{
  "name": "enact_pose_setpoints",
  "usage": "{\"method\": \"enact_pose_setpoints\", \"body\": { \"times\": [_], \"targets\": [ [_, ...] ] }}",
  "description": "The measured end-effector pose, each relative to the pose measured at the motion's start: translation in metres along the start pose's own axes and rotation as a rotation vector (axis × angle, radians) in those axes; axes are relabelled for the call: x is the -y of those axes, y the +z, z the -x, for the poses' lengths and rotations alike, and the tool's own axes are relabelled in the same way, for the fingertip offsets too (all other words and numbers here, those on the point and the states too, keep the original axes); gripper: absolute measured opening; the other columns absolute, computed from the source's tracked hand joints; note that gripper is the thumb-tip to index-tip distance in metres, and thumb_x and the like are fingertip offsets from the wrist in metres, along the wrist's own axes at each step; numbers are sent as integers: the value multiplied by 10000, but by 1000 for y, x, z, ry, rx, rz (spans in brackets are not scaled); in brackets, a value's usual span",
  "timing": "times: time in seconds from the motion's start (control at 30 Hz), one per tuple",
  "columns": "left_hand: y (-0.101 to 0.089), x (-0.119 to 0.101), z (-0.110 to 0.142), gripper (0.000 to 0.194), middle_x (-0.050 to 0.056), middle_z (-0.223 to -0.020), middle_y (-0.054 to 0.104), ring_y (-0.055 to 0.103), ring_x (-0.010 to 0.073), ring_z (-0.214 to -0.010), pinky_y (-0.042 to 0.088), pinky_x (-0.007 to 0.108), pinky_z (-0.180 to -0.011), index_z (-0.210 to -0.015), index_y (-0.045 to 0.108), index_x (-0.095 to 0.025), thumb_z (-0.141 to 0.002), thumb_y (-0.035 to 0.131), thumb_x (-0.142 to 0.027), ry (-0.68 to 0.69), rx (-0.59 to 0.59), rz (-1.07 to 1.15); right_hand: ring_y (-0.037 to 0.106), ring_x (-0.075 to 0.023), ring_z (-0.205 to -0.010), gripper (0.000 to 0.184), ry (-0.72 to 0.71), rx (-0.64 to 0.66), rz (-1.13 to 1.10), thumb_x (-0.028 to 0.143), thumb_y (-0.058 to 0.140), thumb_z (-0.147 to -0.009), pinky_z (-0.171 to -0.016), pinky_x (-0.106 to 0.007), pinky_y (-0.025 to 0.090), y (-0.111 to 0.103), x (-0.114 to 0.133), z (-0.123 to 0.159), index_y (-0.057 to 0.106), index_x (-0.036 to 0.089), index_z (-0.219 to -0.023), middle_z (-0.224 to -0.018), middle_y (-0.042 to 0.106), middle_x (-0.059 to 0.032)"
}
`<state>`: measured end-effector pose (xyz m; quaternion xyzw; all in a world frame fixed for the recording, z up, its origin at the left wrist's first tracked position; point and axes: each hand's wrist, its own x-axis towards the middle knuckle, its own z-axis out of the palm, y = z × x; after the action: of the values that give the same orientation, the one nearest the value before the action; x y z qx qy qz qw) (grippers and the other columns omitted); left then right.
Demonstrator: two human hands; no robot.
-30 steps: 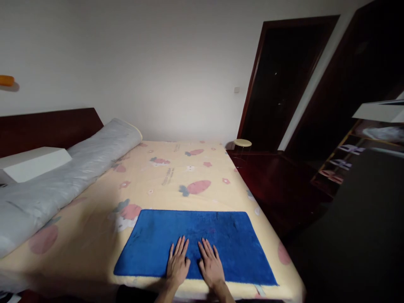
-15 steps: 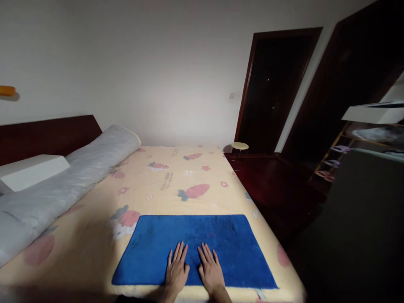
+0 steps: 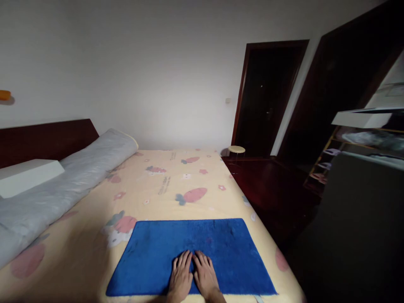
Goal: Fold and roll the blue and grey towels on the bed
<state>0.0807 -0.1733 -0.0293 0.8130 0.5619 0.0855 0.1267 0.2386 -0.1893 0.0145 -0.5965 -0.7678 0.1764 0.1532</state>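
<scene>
A blue plush mat (image 3: 158,248) lies flat near the front of the bed, its long side across my view. My left hand (image 3: 181,273) rests palm down on the mat's near middle, fingers stretched forward. Beside it my right hand (image 3: 204,272) lies the same way. The fingertips of the two hands almost meet, and neither hand grips anything. Under the mat is a cream bedsheet (image 3: 167,202) printed with pink carrots, strawberries and flowers.
A grey rolled bedding bundle (image 3: 82,168) and a white box (image 3: 31,174) lie along the left by the dark headboard (image 3: 47,134). A round stool (image 3: 236,149) stands beyond the bed's right far corner. Rack (image 3: 331,147) and dark panel (image 3: 356,219) stand at right.
My hands have come closer together, fingertips now nearly touching, and their fingers are less spread. The view has shifted slightly; the mat stays flat.
</scene>
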Motion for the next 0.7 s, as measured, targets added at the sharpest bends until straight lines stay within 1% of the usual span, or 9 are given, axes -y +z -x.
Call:
{"method": "enact_pose_setpoints", "body": {
  "times": [0.1, 0.23, 0.43, 0.57, 0.7],
  "targets": [
    [-5, 0, 4, 742, -31, -1602, 277, 234, 189, -1469, 186, 420, -1208, -1509, 280, -268, -790, 368, -111, 7, 0, -15, 351, -231, -1397, 618, 0, 10, 13, 209, 419, -826, -1153, -405, 211, -1, 0, 2, 433, 259, -1442, -1511, 432, -45],
    [-13, -4, 6, 743, -22, -1592, 301, 255, 197, -1462, 209, 412, -1201, -1503, 301, -256, -778, 386, -114, 2, -7, -25, 340, -218, -1401, 597, -9, -1, -12, 226, 407, -845, -1152, -386, 205, -3, 1, 2, 437, 255, -1440, -1510, 433, -43],
    [-10, -2, 7, 725, -22, -1590, 307, 264, 172, -1457, 225, 393, -1199, -1498, 315, -250, -791, 388, -106, 14, -45, -37, 339, -191, -1400, 588, -15, -18, -25, 232, 409, -858, -1155, -354, 194, 2, -3, 3, 427, 278, -1444, -1514, 429, -22],
    [-9, 3, 8, 735, -27, -1587, 314, 267, 168, -1456, 229, 387, -1200, -1494, 323, -263, -783, 381, -85, 4, -47, -64, 319, -210, -1417, 595, -1, 6, 28, 228, 396, -859, -1154, -387, 204, -1, -4, 4, 419, 265, -1452, -1536, 395, -34],
    [-19, 11, 13, 752, -18, -1582, 328, 285, 167, -1448, 237, 386, -1193, -1478, 359, -254, -754, 371, -50, -56, -41, -107, 291, -225, -1435, 581, 26, 18, 44, 246, 374, -875, -1157, -416, 203, -5, -10, 8, 423, 252, -1453, -1561, 339, -46]
  ]
}}
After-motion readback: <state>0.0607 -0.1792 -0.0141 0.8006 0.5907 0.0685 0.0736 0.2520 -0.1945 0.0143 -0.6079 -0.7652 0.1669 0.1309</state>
